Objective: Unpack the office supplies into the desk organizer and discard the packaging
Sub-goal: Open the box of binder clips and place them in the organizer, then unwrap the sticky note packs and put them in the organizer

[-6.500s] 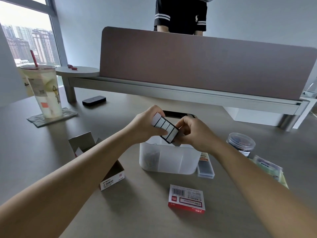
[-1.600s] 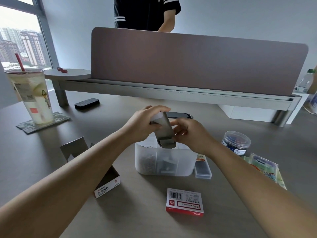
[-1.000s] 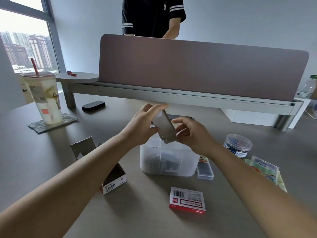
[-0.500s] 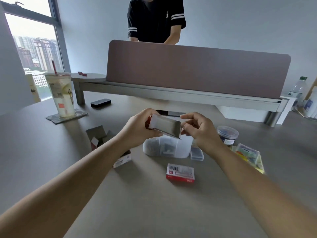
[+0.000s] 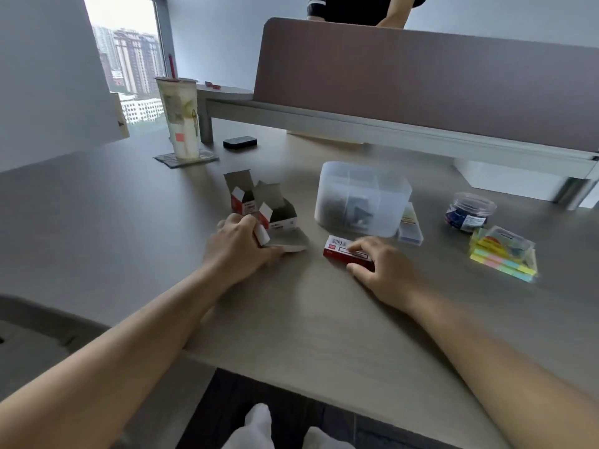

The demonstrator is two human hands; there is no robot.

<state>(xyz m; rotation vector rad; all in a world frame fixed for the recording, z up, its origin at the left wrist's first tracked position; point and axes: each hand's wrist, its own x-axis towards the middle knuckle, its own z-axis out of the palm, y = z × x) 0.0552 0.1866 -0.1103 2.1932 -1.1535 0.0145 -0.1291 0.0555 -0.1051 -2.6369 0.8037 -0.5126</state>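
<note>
Left grip: your left hand (image 5: 238,246) lies on the tabletop (image 5: 129,228), fingers curled around a flattened empty box (image 5: 285,243) of thin grey cardboard with a white end; the box sticks out to the right from under your fingers.
Right grip: your right hand (image 5: 377,265) grasps the closed red box (image 5: 343,252), fingers over its top and thumb at its near side; the box rests on the tabletop.
Organizer: the desk organizer (image 5: 363,197) is a frosted plastic tub with rounded corners and inner dividers, beyond the red box, toward the far edge.
Opened boxes: two opened boxes (image 5: 259,202), red and white with flaps up, stand just beyond your left hand.
Other supplies: a round clear jar (image 5: 470,212), a small clear case (image 5: 411,226) touching the organizer, and pastel sticky notes (image 5: 502,257) lie at the right side.
Hard to see: the dark contents of the organizer are blurred; you cannot read the box labels.
</note>
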